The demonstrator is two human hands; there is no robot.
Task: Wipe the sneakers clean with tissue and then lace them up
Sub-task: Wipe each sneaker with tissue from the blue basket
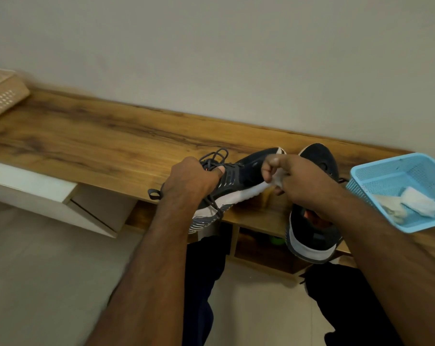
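Dark blue with a white sole, one sneaker (pixel 239 181) is held tilted above the table's (pixel 86 136) front edge. The left hand (pixel 189 181) grips its laced top; the right hand (pixel 294 178) pinches a white tissue (pixel 277 179) against the sole. The second sneaker (pixel 311 221) lies over the front edge, beside a blue basket (pixel 386 171) holding used tissues (pixel 411 203).

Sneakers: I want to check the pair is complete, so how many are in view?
2. One sneaker is gripped by the left hand above the wooden shelf; the other sneaker rests on the shelf's front edge, partly hidden behind the right hand.
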